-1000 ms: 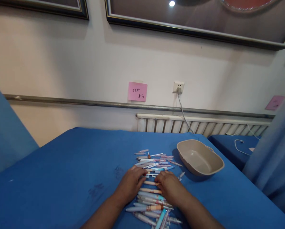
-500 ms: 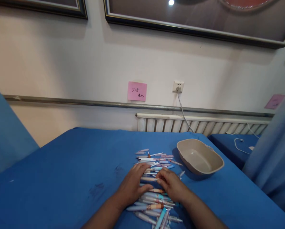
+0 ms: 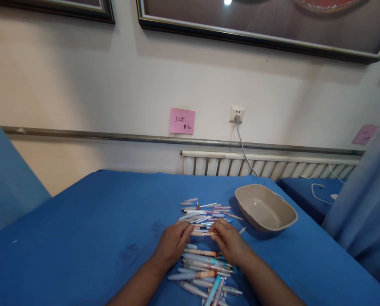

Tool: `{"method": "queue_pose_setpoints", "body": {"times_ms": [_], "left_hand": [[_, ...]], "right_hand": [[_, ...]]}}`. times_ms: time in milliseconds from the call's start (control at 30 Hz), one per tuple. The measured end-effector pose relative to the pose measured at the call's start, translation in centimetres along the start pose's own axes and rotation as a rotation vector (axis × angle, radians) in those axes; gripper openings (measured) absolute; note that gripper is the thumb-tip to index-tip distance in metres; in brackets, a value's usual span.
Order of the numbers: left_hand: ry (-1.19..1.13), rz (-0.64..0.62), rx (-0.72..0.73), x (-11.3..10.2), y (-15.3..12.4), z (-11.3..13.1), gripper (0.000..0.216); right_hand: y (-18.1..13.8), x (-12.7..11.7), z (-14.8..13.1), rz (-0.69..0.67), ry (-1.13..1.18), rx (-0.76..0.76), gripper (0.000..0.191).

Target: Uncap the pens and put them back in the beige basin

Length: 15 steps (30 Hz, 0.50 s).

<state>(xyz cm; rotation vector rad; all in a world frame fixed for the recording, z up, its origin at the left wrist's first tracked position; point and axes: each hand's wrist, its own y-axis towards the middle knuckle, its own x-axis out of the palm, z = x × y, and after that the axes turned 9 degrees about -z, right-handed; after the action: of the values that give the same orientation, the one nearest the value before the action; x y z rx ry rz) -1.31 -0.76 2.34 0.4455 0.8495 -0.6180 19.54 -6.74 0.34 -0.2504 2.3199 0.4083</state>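
A peach-coloured pen [image 3: 201, 233] lies crosswise between my hands, above the spread of pens on the blue-covered table. My left hand [image 3: 173, 242] is closed at its left end, thumb and fingers together. With pinched fingertips, my right hand [image 3: 229, 240] grips its right end. Other slim pens lie right behind it, partly hidden by my fingers. Nearer to me is a loose pile of pens [image 3: 205, 265], pale blue, clear, peach and turquoise. Farther off, another group of pens [image 3: 205, 211] points mostly sideways.
A beige plastic basin [image 3: 266, 208] stands at the right of the blue-covered table [image 3: 91, 238]. Behind are a radiator [image 3: 224, 163], a metal rail [image 3: 129, 138] and a socket [image 3: 237, 114] with a plugged-in cord. Blue curtains [image 3: 364, 212] hang at both sides.
My left hand has gone from spread fingers over the pens to closed at the peach pen's left end. The pen and both hands have shifted slightly away from me, baring pens beneath.
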Motion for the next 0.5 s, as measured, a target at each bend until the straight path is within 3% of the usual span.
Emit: {"method": "queue_pose_setpoints", "body": {"times_ms": [67,133,200,267,500], "left_hand": [[0.008,0.024,-0.051,-0.1,0.1,-0.2,0.032],[0.005,0.039,0.006,0.0,0.1,-0.3,0.024],[0.032,-0.015,0.081,0.2,0.0,-0.3,0.025],[0.095,-0.087,0.104,0.3,0.0,-0.4,0.011],[0.233,-0.065,0.07,0.2,0.2,-0.7,0.018]], "right_hand": [[0.0,0.0,0.2,-0.001,-0.011,-0.004,0.012],[0.0,0.1,0.4,-0.008,-0.022,-0.004,0.013],[0.0,0.1,0.6,-0.023,-0.035,0.003,0.013],[-0.1,-0.2,0.9,-0.036,-0.056,0.018,0.013],[-0.4,-1.1,1.8,-0.075,-0.19,0.106,0.013]]}}
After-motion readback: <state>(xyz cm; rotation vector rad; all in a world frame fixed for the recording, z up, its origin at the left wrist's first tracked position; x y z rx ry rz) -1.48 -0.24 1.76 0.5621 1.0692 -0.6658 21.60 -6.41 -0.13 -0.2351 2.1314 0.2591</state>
